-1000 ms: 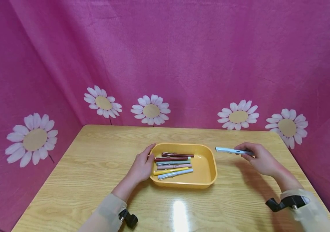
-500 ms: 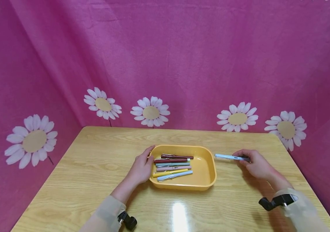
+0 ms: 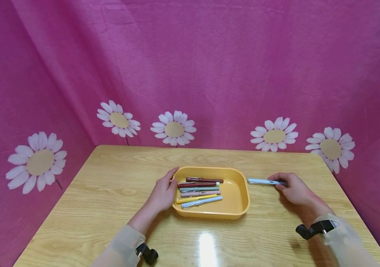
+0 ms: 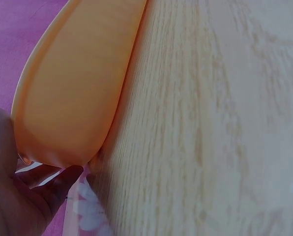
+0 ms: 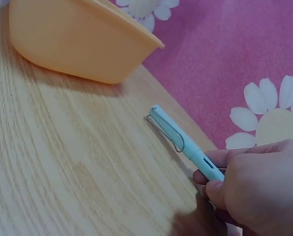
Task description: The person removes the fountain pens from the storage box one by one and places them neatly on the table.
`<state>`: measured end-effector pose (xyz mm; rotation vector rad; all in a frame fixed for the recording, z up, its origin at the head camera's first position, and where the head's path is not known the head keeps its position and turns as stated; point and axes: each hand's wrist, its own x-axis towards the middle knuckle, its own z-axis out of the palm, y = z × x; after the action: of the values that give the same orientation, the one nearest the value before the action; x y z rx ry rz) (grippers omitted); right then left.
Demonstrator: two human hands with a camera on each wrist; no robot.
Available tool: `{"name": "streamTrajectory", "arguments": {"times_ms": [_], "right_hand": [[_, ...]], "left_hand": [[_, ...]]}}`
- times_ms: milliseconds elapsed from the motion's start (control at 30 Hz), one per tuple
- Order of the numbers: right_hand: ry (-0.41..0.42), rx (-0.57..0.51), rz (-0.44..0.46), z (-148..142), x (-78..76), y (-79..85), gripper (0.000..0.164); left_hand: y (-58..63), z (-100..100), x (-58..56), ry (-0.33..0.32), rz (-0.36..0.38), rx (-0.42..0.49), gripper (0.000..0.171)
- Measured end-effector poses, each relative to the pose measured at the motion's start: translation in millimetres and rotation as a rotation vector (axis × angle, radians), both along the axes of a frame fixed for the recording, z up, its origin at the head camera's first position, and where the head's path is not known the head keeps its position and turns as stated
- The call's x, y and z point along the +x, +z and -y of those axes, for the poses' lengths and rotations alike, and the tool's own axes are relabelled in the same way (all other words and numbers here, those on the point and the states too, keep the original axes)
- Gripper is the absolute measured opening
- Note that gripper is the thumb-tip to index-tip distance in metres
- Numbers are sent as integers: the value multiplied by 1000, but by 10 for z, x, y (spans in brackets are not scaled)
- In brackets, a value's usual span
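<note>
My left hand [image 3: 164, 191] grips the left end of a yellow-orange plastic tray [image 3: 233, 215], thumb at the rim and fingers against the outer wall. Inside the tray lie several capped pens, side by side: two dark red pens [image 3: 198, 184], a grey-green one [image 3: 200, 189], a pale pink one [image 3: 200, 193], a yellow one [image 3: 196, 199] and a light blue one [image 3: 202, 202]. To the right of the tray, my right hand [image 3: 295, 188] pinches the barrel of another light blue pen [image 5: 174, 132]. Its capped end with the wire clip points left, close over the table.
The wooden table [image 3: 110, 222] ends at a pink curtain [image 3: 210, 74] printed with white daisies, which also hangs along both sides. A bright light reflection shows on the tabletop in front of the tray.
My right hand has lowered the light blue pen toward the table and slightly nearer to me, then all but stopped. The left hand and the tray have stayed put.
</note>
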<state>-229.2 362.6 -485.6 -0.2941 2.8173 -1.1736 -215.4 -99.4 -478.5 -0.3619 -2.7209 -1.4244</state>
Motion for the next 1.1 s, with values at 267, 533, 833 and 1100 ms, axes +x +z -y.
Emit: {"name": "streamTrajectory", "arguments": {"times_ms": [267,533,833,1100], "right_hand": [[-17,83,-67,27,-42,-69,35],[-3,100,-139,31,-65,-127,34],[10,133,-141,32,-89,-112,36],[41,135,-151,96,-60,-49,42]], "left_hand": [[-13,3,-3,13,11,-11,49],[-17,0,-14,18,14,-14,49],[-2,-1,-18,15,-3,-12,49],[-6,5,-18,12,1,-13,49]]}}
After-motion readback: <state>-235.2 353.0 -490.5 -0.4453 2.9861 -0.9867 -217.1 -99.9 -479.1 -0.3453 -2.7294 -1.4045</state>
